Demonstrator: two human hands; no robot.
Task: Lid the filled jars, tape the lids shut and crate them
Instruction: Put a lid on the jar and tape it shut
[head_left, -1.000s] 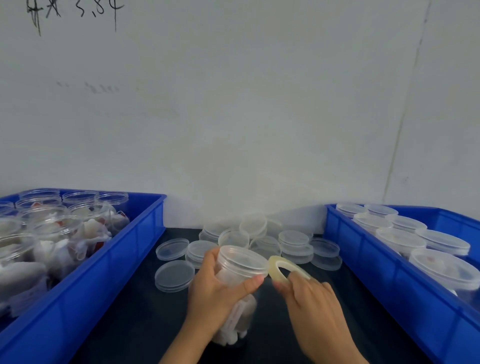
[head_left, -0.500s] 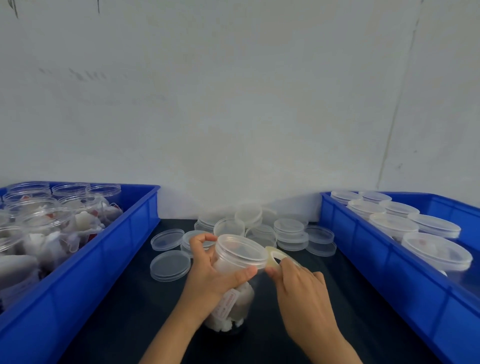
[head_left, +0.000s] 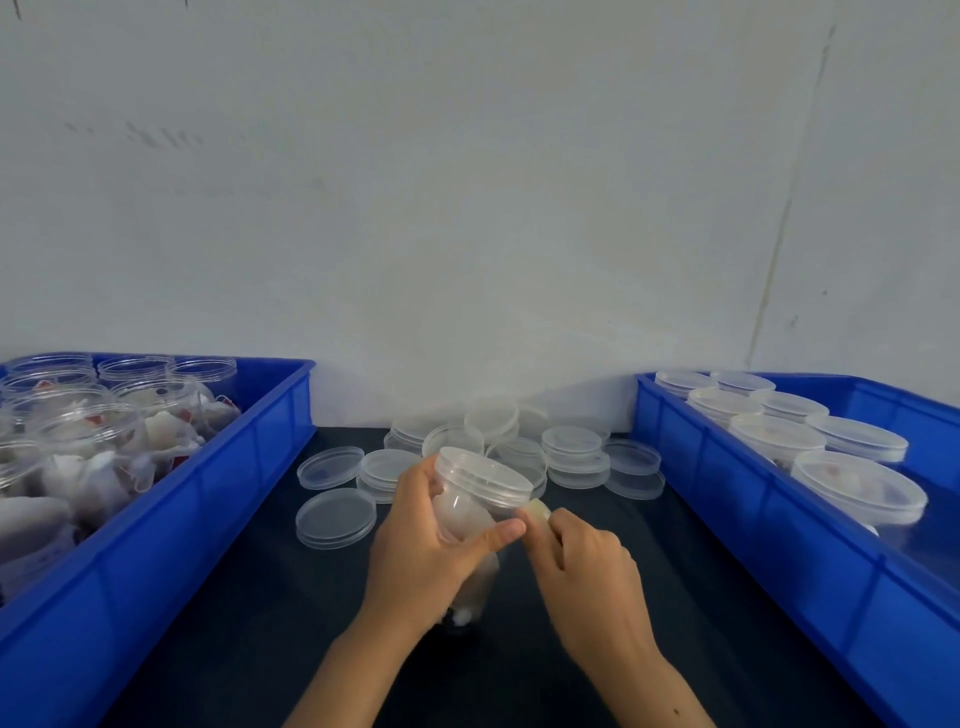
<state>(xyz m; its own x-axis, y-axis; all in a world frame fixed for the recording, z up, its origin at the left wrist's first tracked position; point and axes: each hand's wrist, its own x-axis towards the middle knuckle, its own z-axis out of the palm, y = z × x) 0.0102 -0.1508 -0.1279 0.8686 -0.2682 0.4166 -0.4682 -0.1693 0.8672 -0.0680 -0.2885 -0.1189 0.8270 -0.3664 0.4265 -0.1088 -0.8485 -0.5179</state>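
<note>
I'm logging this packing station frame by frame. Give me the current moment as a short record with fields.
left hand: left hand grips the lidded jar, tilted
right hand: right hand pinches the tape roll against the lid's edge
left crate: left crate holds open filled jars
right crate: right crate holds lidded jars
table: loose lids piled near the wall

**Clear plastic, glossy blue, matt black**

The jar (head_left: 470, 512) is showing as clear, smooth plastic, its lid (head_left: 485, 475) catching a soft sheen. The loose lids (head_left: 519, 447) are looking the same translucent plastic. Both crates, left (head_left: 171, 525) and right (head_left: 769, 525), are gleaming in glossy blue plastic. The tabletop (head_left: 249, 613) is lying dark and matt. The wall (head_left: 467, 208) is looking chalky, faintly scuffed.
</note>
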